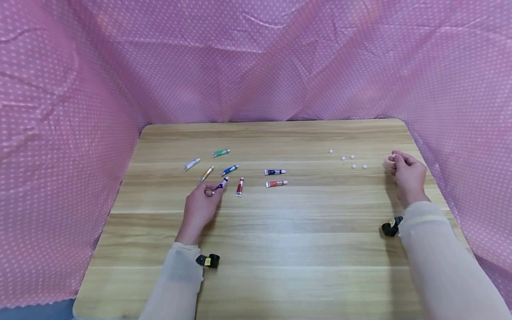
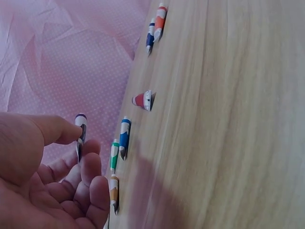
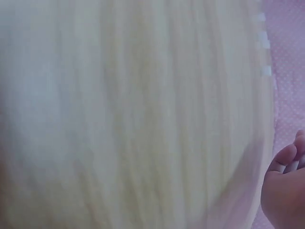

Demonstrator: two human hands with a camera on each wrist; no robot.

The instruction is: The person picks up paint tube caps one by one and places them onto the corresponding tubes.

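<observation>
The left hand (image 1: 200,206) is pinching a purple paint tube (image 1: 221,184) between thumb and fingers, its grip grasping the tube's lower end just above the bench (image 1: 280,231). In the left wrist view the tube (image 2: 80,136) is standing out past the thumb, with its tail end hidden behind the curled fingers (image 2: 90,171).

Around it, tubes are lying apart on the wood: a red one (image 1: 239,186) just beside it, a blue one (image 1: 230,170), an orange-brown one (image 1: 206,173), a green one (image 1: 221,153), a white one (image 1: 192,164), and farther right a dark blue one (image 1: 274,172) above an orange one (image 1: 276,183).

The right hand (image 1: 407,175) is resting well apart at the bench's right edge, its grip clenched around something small and white that is too blurred to name. Five small white caps (image 1: 354,166) are sitting near it. The right wrist view is mostly out of focus, showing only pale wood and a fingertip (image 3: 281,160) at the edge.
</observation>
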